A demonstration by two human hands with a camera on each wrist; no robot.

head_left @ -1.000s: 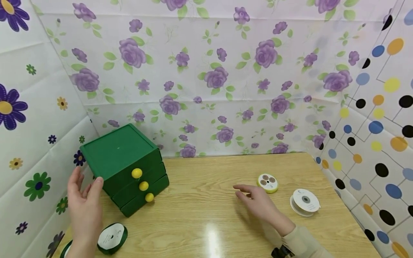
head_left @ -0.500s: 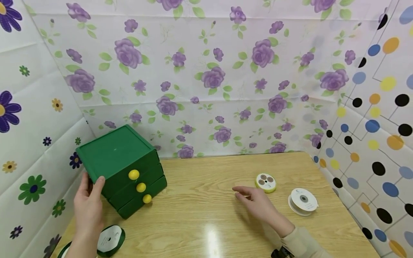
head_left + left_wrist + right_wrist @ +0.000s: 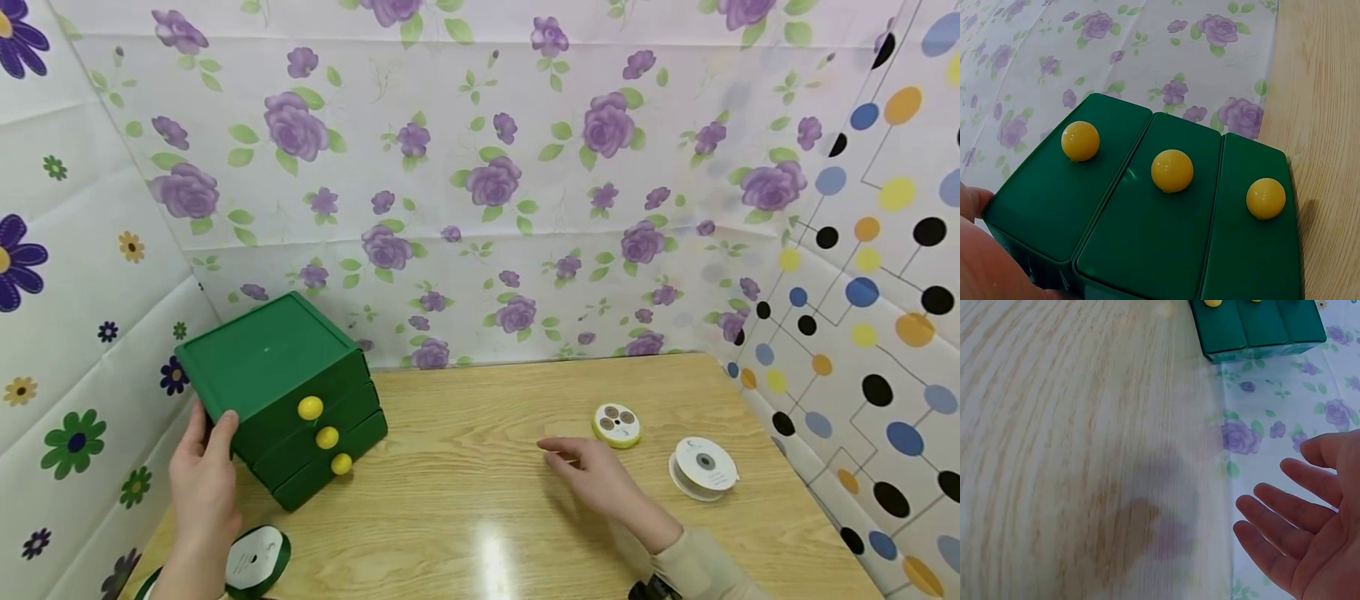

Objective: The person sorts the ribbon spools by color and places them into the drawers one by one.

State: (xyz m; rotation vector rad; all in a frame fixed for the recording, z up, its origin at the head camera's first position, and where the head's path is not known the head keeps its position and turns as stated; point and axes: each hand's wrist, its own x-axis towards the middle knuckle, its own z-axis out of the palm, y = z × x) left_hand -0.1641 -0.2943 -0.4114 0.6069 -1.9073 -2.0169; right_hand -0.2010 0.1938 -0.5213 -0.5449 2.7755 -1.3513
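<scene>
A green three-drawer box (image 3: 270, 354) with round yellow knobs (image 3: 327, 437) sits at the left of the wooden table. My left hand (image 3: 201, 487) holds its front left corner, the thumb near the top edge and the fingers along the left side. Seen from the left wrist, the drawer fronts (image 3: 1147, 231) are all closed, and part of the thumb and palm shows at the lower left. My right hand (image 3: 596, 475) hovers over the table's right half, its fingers loosely extended and holding nothing. In the right wrist view the right hand (image 3: 1310, 531) is spread.
Near the right hand lie a yellow-edged ribbon spool (image 3: 617, 425) and a white ribbon spool (image 3: 703, 468). A dark green ribbon spool (image 3: 257, 560) lies by the left forearm, and another is partly hidden behind it. Patterned cloth walls (image 3: 480, 192) enclose the table (image 3: 450, 500).
My left hand has moved slightly right and come onto the box's left corner. The right hand stays almost in place. The whole view has shifted a little.
</scene>
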